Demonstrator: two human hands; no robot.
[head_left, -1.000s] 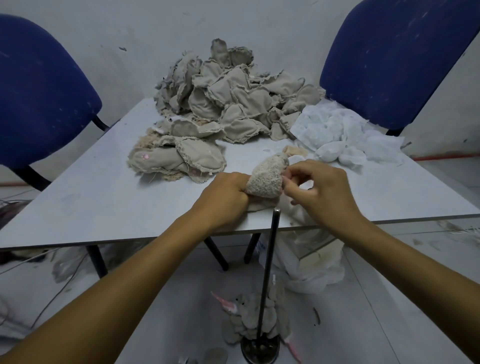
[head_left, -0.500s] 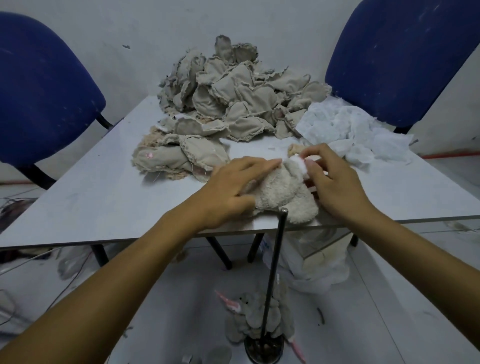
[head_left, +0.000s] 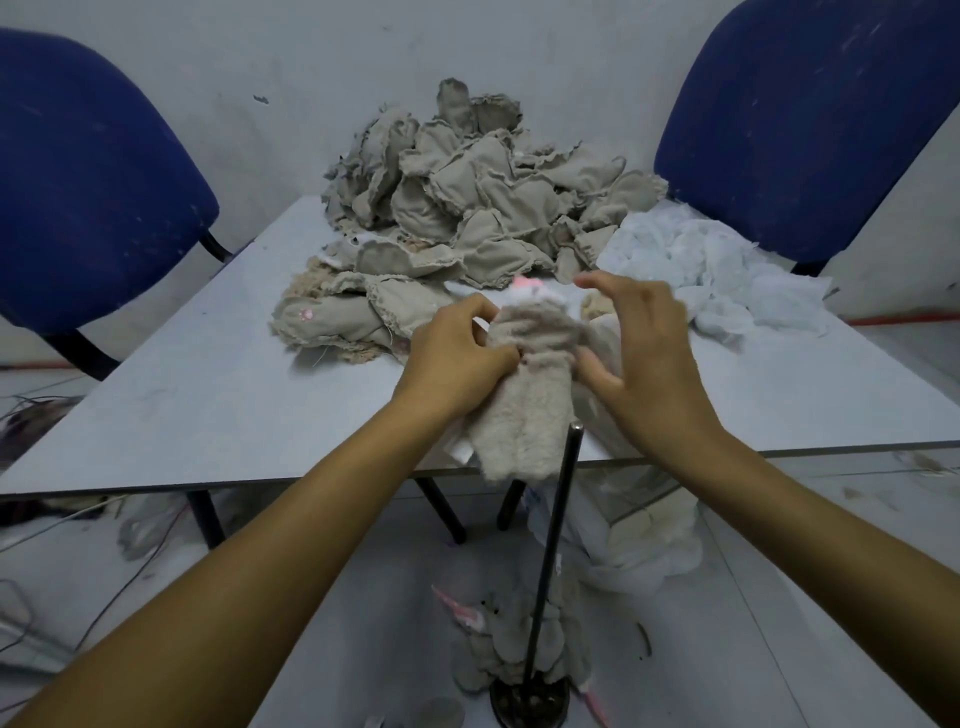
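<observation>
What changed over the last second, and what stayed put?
The fuzzy plush skin has been pulled out longer and now hangs over the edge of the table. The left hand went from flat fingers to gripping it; the right hand let go and opened beside it. The pile of beige skins, white stuffing and metal rod stayed.

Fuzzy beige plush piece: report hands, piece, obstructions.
Left hand grips fuzzy beige plush piece at grey table edge. Right hand open beside it. Thin black upright rod stands just in front.
</observation>
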